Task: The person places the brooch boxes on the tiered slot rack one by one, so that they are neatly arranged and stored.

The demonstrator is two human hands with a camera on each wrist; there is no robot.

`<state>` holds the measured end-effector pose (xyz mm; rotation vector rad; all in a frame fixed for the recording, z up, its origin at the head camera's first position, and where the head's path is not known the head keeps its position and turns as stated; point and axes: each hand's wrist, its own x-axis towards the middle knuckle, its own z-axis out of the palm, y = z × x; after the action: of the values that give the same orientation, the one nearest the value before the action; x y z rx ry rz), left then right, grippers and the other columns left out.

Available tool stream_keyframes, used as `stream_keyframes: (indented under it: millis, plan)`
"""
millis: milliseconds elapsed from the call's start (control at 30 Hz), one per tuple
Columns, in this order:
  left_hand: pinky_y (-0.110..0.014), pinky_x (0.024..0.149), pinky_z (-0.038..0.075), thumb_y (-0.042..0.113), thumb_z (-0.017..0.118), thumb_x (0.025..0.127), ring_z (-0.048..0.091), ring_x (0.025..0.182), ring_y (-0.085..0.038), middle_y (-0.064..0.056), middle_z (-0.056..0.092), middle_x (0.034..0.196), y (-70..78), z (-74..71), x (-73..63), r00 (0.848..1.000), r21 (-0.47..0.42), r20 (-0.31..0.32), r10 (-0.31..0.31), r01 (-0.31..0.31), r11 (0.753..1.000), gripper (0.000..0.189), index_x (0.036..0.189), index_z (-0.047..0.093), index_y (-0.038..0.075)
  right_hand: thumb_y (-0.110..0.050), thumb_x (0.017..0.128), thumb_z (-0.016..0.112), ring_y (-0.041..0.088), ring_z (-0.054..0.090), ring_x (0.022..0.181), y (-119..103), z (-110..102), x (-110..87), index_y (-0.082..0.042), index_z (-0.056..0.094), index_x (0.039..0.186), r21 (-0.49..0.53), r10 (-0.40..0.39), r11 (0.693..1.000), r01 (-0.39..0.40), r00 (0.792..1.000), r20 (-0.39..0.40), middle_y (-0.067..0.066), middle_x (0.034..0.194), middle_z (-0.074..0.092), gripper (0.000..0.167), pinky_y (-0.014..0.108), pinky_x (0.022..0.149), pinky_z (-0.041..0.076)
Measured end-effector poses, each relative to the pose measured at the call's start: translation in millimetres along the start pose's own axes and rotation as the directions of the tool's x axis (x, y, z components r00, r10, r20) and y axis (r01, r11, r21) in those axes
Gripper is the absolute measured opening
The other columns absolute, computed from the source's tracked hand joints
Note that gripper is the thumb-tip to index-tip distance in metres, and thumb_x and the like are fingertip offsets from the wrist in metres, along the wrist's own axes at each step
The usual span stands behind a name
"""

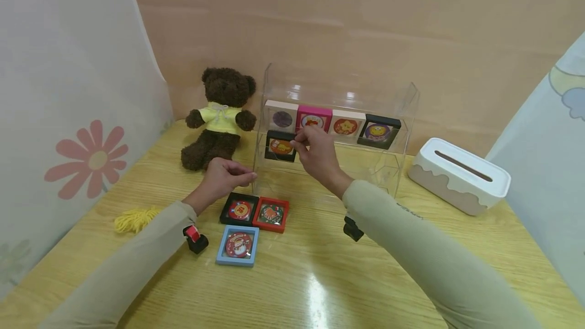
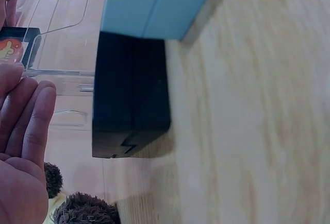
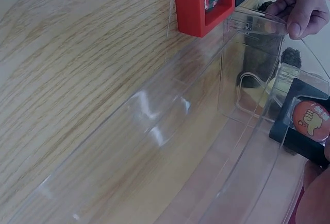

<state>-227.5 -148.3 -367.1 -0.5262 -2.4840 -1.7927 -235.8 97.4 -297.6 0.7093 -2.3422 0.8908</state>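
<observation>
My right hand (image 1: pixel 317 156) pinches the right edge of a black square display frame (image 1: pixel 280 146), which holds an orange thumbs-up badge and stands on the middle tier of a clear acrylic stand (image 1: pixel 333 164). My left hand (image 1: pixel 221 182) pinches the stand's lower left edge between thumb and fingers. On the tier above is a row of frames: a cream one (image 1: pixel 282 116), a pink one (image 1: pixel 314 117) partly behind my right hand, another cream one (image 1: pixel 348 123) with a star badge, and a black one (image 1: pixel 379 131) with a purple badge.
Before the stand lie a black frame (image 1: pixel 239 209), a red frame (image 1: pixel 271 214) and a light blue frame (image 1: pixel 237 245). A brown teddy bear (image 1: pixel 221 118) sits left of the stand, yellow yarn (image 1: pixel 134 219) lies by my left sleeve, and a tissue box (image 1: pixel 459 175) stands at right.
</observation>
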Motion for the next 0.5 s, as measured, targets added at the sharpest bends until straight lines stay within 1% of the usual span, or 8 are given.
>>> stream_keyframes:
  millis: [100,133,167,200,333,367,400,500]
  plan:
    - [-0.043,0.066,0.055,0.019,0.077,0.082,0.068,0.070,-0.022,-0.010,0.071,0.079,1.3,-0.8,-0.8,1.000,-0.005,0.005,0.002,-0.002,1.000,0.022,0.089,0.075,-0.001,-0.006,0.086,0.071,0.021,0.062,0.082,-1.7,1.5,0.5,-0.002,0.062,0.081,-0.004,0.013,1.000,-0.013,1.000,0.010,0.008,0.090,0.060,0.011,0.031,0.072,0.052]
    - [-0.043,0.067,0.055,0.018,0.077,0.082,0.068,0.071,-0.024,-0.012,0.071,0.080,1.9,-1.0,-0.9,1.000,-0.008,0.009,-0.006,0.006,1.000,0.021,0.089,0.075,-0.002,-0.005,0.086,0.071,0.021,0.062,0.082,-2.1,1.6,0.5,-0.002,0.062,0.081,-0.005,0.012,1.000,-0.012,1.000,0.008,0.008,0.090,0.060,0.011,0.032,0.072,0.052]
    - [-0.044,0.068,0.055,0.016,0.076,0.083,0.068,0.071,-0.025,-0.012,0.071,0.080,6.6,-1.0,-2.6,1.000,-0.008,0.012,-0.008,0.008,1.000,0.021,0.090,0.075,-0.004,-0.005,0.086,0.071,0.020,0.062,0.082,-2.5,2.0,0.4,-0.002,0.062,0.081,-0.003,0.011,1.000,-0.011,1.000,0.006,0.008,0.090,0.060,0.011,0.031,0.072,0.052]
    - [-0.046,0.068,0.055,0.014,0.075,0.084,0.068,0.072,-0.026,-0.013,0.070,0.080,7.0,-1.0,-2.5,1.000,-0.009,0.014,-0.011,0.011,1.000,0.020,0.090,0.074,-0.005,-0.005,0.086,0.071,0.020,0.062,0.081,-2.4,2.5,0.5,-0.002,0.062,0.081,-0.006,0.008,1.000,-0.008,1.000,0.004,0.008,0.089,0.060,0.011,0.031,0.071,0.052]
    - [-0.046,0.069,0.055,0.014,0.075,0.084,0.068,0.072,-0.027,-0.014,0.070,0.081,6.4,-1.3,-2.3,1.000,-0.008,0.016,-0.019,0.019,1.000,0.020,0.090,0.074,-0.005,-0.004,0.085,0.072,0.019,0.062,0.080,-1.6,5.6,0.2,-0.002,0.062,0.080,0.011,-0.012,1.000,0.012,1.000,-0.001,0.007,0.087,0.061,0.011,0.028,0.071,0.052]
    - [-0.045,0.068,0.055,0.015,0.075,0.084,0.068,0.072,-0.025,-0.013,0.070,0.080,6.2,-1.4,-2.5,1.000,-0.006,0.016,-0.012,0.012,1.000,0.020,0.090,0.074,-0.004,-0.004,0.085,0.072,0.018,0.062,0.080,-1.4,6.6,0.0,-0.003,0.062,0.080,0.012,-0.014,1.000,0.014,1.000,0.001,0.006,0.087,0.061,0.011,0.028,0.070,0.052]
    - [-0.043,0.067,0.055,0.017,0.076,0.083,0.068,0.071,-0.025,-0.013,0.071,0.080,1.4,-1.5,-0.7,1.000,-0.009,0.017,-0.009,0.009,1.000,0.021,0.090,0.075,-0.003,-0.004,0.085,0.072,0.018,0.061,0.080,-1.2,7.4,-0.2,-0.003,0.062,0.080,0.009,-0.017,1.000,0.017,1.000,0.003,0.006,0.086,0.061,0.010,0.028,0.070,0.052]
    - [-0.041,0.065,0.056,0.019,0.077,0.082,0.068,0.070,-0.023,-0.011,0.071,0.079,1.5,-1.5,-0.5,1.000,-0.014,0.014,0.000,0.000,1.000,0.021,0.089,0.076,-0.001,-0.005,0.085,0.072,0.017,0.062,0.080,-1.5,9.0,-0.8,-0.004,0.063,0.080,0.008,-0.017,1.000,0.017,1.000,0.009,0.005,0.085,0.060,0.011,0.028,0.070,0.052]
